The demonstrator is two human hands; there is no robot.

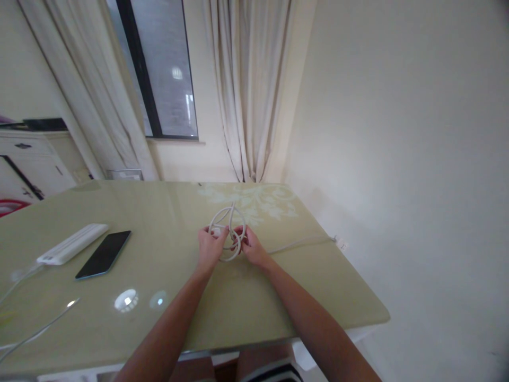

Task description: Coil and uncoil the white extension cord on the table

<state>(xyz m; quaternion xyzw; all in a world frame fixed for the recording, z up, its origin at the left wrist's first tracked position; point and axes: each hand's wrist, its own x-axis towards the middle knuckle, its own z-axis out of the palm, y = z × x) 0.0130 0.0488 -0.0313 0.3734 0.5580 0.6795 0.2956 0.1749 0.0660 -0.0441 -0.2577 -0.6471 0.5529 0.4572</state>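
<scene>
A white cable lies in loose loops on the pale green glass table. My left hand grips the left side of the loops, fingers curled round the cable. My right hand pinches the right side of the same coil. One end of the cable trails right along the table to a small white plug at the table's right edge.
A white power strip and a dark phone lie at the left. Thin white cords run across the near left corner. A wall is close on the right; curtains, a window and a white cabinet stand behind.
</scene>
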